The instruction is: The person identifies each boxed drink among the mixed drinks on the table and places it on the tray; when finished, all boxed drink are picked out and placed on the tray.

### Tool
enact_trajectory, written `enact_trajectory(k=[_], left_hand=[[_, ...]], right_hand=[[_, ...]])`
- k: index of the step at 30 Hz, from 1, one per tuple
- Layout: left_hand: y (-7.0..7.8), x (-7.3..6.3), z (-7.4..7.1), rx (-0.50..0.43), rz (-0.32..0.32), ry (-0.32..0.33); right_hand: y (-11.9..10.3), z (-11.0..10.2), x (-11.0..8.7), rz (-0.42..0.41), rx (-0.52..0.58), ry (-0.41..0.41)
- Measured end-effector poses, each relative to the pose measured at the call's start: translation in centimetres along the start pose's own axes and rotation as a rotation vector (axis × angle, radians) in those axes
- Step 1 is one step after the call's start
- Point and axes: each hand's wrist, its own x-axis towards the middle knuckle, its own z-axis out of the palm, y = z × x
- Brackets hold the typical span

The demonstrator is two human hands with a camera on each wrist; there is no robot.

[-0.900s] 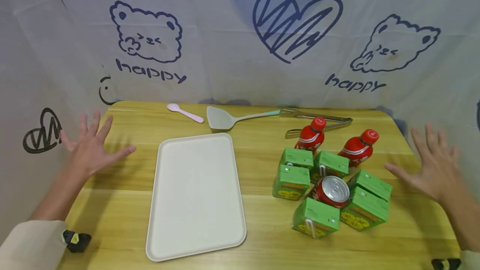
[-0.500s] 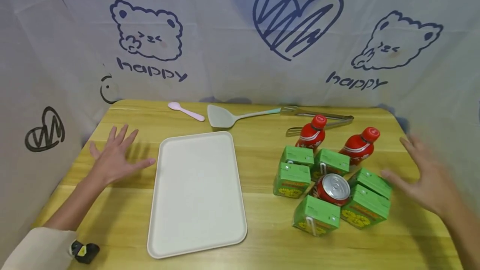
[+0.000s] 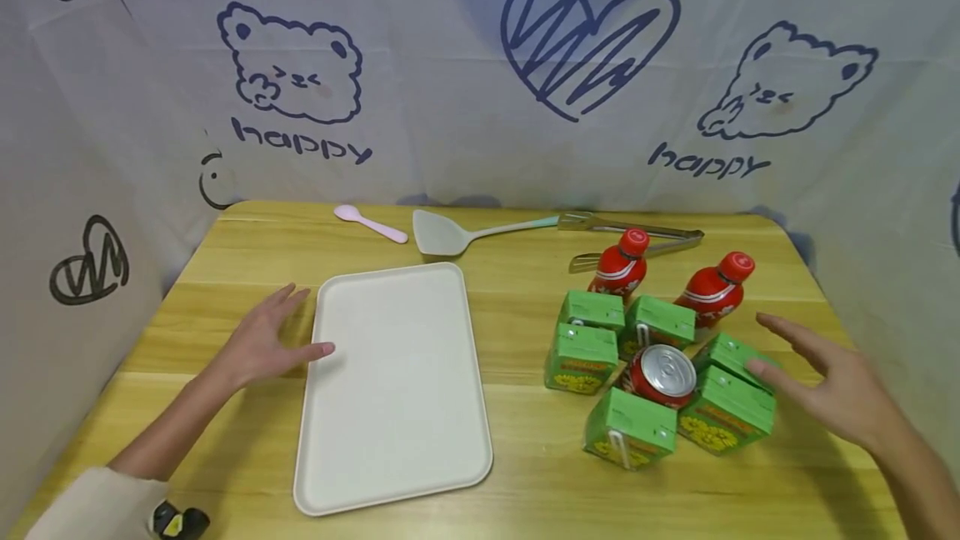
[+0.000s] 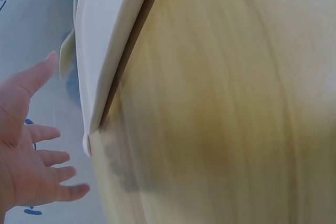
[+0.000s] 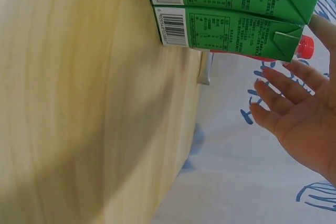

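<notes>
My left hand (image 3: 262,342) hovers at the left edge of a white rectangular tray (image 3: 393,390), fingers spread, its thumb overlapping the rim in the head view. In the left wrist view that hand (image 4: 31,156) holds nothing. At the right, my right hand (image 3: 836,382) reaches beside two green drink cartons (image 3: 731,408), its thumb overlapping the rear one. The right wrist view has the hand (image 5: 304,108) with fingers extended near the cartons' (image 5: 231,32) top ends. A red soda can (image 3: 663,375) stands among several green cartons, including a front one (image 3: 632,429).
Two red-capped bottles (image 3: 621,265) (image 3: 716,290) stand behind the cartons. Along the table's back lie a pink spoon (image 3: 371,224), a pale spatula (image 3: 442,236) and metal tongs (image 3: 637,232). A white cloth with drawings (image 3: 435,90) hangs behind the wooden table (image 3: 517,457).
Both hands have moved inward and lower: the left from the table's left side to the tray's edge, the right from the far right to the cartons. The objects have stayed put.
</notes>
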Motion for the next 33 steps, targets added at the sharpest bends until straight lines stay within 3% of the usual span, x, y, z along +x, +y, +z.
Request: enact_trajectory(k=[4,8,16,21,27,33], left_hand=[[0.4,-0.3,0.4,-0.041,0.008,0.022],[0.5,-0.3,0.8,-0.062,-0.006,0.052],[0.3,-0.1,1.8,-0.152,-0.056,0.001],[0.4,-0.5,2.0,-0.179,-0.054,-0.018],[0.4,-1.2,2.4,-0.211,-0.060,-0.085],[0.6,-1.5,2.5,-0.214,-0.087,-0.067]], right_hand=[[0.3,0.7,-0.3,-0.057,0.077,0.000],[0.2,0.8,-0.2,-0.065,0.109,-0.006],[-0.2,0.5,0.0,0.013,0.149,-0.076],[-0.2,0.2,0.1,-0.017,0.187,-0.098],[-0.3,0.2,0.2,-0.066,0.204,-0.113],[0.1,0.5,0.3,-0.057,0.184,-0.089]])
